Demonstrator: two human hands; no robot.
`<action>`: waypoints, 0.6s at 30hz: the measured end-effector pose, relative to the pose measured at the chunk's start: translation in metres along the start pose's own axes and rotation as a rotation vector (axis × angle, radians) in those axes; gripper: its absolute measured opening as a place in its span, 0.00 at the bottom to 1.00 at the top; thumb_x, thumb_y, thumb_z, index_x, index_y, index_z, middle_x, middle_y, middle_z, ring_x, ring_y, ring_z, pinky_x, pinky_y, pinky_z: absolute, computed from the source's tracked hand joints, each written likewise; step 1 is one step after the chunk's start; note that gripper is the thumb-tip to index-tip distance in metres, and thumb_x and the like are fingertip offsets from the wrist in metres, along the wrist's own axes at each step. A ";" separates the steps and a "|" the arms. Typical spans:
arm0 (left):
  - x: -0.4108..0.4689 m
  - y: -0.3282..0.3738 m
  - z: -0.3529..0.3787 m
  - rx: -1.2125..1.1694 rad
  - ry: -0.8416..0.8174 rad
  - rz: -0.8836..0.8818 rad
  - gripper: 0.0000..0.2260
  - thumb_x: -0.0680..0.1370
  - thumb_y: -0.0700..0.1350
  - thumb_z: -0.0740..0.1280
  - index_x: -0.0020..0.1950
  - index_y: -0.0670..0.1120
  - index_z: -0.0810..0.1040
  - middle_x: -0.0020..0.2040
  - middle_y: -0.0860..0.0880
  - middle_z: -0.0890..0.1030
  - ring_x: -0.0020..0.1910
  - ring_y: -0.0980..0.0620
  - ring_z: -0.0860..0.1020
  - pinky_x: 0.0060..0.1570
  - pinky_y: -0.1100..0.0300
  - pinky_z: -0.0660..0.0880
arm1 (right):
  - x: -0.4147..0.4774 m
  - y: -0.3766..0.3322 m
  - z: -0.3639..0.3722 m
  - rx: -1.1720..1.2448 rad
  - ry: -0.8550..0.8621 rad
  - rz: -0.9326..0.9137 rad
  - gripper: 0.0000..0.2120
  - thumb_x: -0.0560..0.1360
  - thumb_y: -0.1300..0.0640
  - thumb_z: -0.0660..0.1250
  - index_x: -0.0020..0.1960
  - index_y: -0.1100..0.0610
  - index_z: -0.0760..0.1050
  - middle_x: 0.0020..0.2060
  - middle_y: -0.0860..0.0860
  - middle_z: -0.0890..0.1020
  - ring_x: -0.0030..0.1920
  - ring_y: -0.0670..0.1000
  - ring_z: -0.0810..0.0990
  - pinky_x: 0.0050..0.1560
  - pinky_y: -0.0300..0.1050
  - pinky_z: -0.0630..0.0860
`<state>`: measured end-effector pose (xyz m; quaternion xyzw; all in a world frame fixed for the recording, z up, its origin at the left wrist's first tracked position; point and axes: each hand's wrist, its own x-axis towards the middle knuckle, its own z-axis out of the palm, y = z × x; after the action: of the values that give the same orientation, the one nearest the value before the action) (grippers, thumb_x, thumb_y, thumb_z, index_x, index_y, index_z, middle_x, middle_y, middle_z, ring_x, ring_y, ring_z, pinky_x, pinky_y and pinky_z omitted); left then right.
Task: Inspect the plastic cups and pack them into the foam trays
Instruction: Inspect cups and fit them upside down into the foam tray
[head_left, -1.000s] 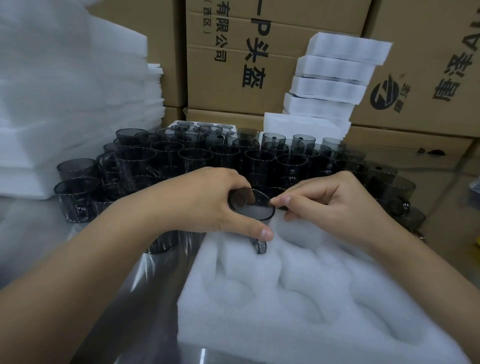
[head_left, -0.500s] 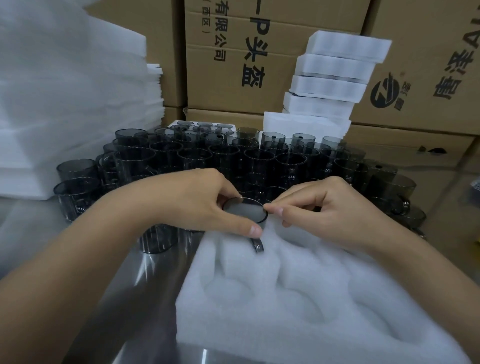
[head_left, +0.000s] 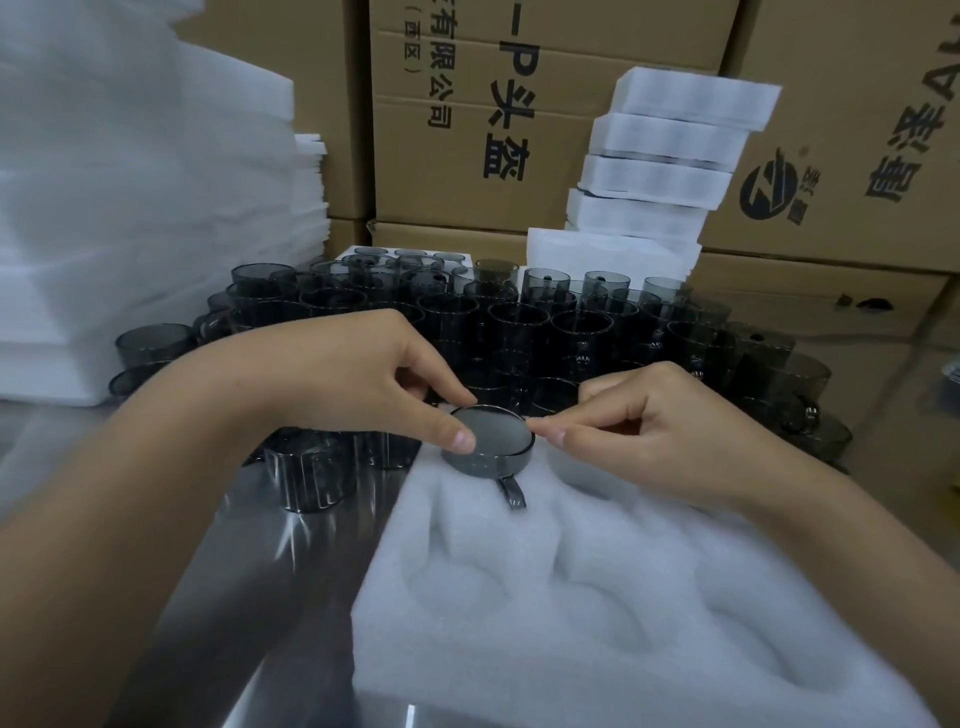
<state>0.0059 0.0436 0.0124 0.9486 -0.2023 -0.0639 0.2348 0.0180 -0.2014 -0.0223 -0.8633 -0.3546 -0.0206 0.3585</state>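
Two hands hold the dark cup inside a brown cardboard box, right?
No, that part is wrong. The head view shows the left hand and right hand holding the dark cup in a pocket of the white foam tray instead.

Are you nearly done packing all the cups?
Not nearly. Done: stacked trays sit behind, though I cannot see what they hold. In hand: the left hand and right hand pinch the rim of one cup, set into a far pocket of the foam tray. Left: its other pockets are empty, and dozens of loose cups wait.
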 end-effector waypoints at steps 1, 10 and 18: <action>0.001 0.001 0.001 0.002 -0.013 -0.004 0.22 0.57 0.70 0.67 0.48 0.67 0.80 0.27 0.56 0.72 0.25 0.61 0.67 0.26 0.67 0.62 | 0.000 0.001 0.000 -0.009 -0.017 0.004 0.11 0.75 0.51 0.67 0.46 0.57 0.86 0.25 0.44 0.72 0.28 0.40 0.66 0.31 0.30 0.62; 0.004 0.004 0.007 0.001 -0.045 -0.042 0.15 0.62 0.62 0.72 0.47 0.63 0.79 0.23 0.57 0.70 0.22 0.60 0.67 0.24 0.69 0.62 | 0.000 -0.003 -0.002 -0.113 -0.119 0.034 0.12 0.75 0.52 0.65 0.50 0.37 0.81 0.26 0.55 0.78 0.26 0.44 0.61 0.26 0.36 0.60; 0.009 -0.001 0.012 -0.019 0.038 -0.039 0.30 0.56 0.81 0.58 0.40 0.63 0.84 0.36 0.47 0.83 0.33 0.49 0.77 0.36 0.57 0.74 | -0.001 -0.007 -0.006 -0.180 -0.139 0.068 0.11 0.75 0.50 0.65 0.54 0.40 0.82 0.23 0.46 0.76 0.26 0.43 0.67 0.29 0.36 0.66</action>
<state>0.0116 0.0354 0.0014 0.9511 -0.1784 -0.0522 0.2465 0.0138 -0.2021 -0.0137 -0.9029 -0.3457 0.0197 0.2548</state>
